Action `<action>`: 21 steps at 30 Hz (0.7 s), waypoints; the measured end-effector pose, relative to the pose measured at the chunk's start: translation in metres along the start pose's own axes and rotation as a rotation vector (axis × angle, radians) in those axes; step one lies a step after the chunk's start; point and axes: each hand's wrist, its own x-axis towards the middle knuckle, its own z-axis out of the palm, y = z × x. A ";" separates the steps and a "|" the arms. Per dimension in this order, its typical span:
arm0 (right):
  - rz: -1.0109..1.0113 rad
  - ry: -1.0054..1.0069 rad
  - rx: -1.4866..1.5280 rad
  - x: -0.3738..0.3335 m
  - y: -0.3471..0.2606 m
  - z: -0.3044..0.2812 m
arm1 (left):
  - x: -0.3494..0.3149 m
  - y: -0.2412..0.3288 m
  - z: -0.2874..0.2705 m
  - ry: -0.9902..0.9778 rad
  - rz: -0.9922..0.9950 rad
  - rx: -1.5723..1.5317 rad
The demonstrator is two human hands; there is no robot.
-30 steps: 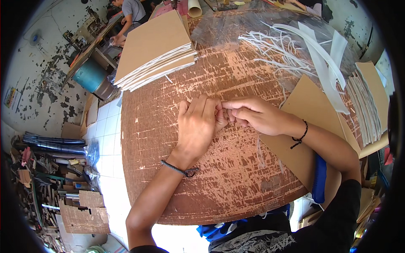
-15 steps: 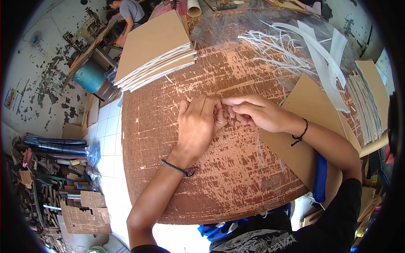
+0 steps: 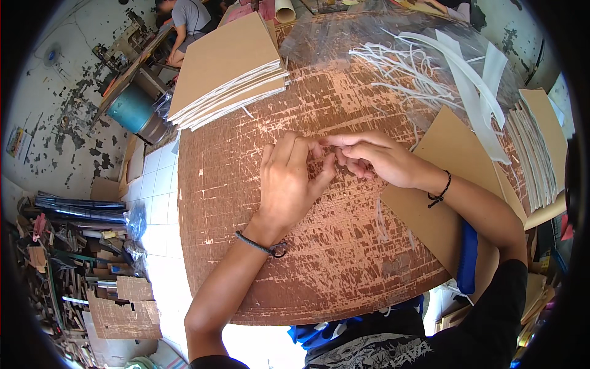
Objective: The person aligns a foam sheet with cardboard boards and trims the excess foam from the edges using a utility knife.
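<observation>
My left hand [image 3: 287,178] hovers over the middle of the scratched brown table [image 3: 246,283], fingers bent forward and thumb held away from them. Beside it is my right hand [image 3: 387,161], its index finger stretched to the left hand's fingertips and its other fingers loosely curled. The fingertips of both hands meet or nearly meet, and I see nothing held between them. Under my right forearm lies a tan cardboard sheet [image 3: 424,215], with a blue object [image 3: 467,258] at its near edge.
A stack of white-edged cardboard panels [image 3: 224,61] stands at the far left, another stack [image 3: 533,154] at the right. White strips [image 3: 409,71] lie on clear plastic sheeting [image 3: 319,40] at the back. A person [image 3: 190,18] sits at the far left, near a teal drum [image 3: 130,106].
My left thumb has moved away from the fingers, opening a gap. My right hand has shifted slightly and its fingers have loosened. The seated person's arm has moved.
</observation>
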 end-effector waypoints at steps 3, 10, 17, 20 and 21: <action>-0.006 -0.002 0.012 0.001 0.002 0.000 | -0.001 -0.002 0.002 0.000 -0.006 0.020; -0.005 0.002 0.025 0.000 0.002 0.000 | 0.001 -0.003 0.004 0.042 0.007 0.000; 0.046 -0.001 0.021 -0.003 0.002 0.001 | 0.002 -0.003 0.000 0.049 0.088 0.132; 0.053 -0.009 0.024 -0.002 0.004 0.000 | 0.004 -0.002 -0.001 0.070 0.131 0.198; 0.039 -0.028 0.006 -0.001 0.005 -0.001 | 0.004 -0.001 -0.001 0.078 0.155 0.238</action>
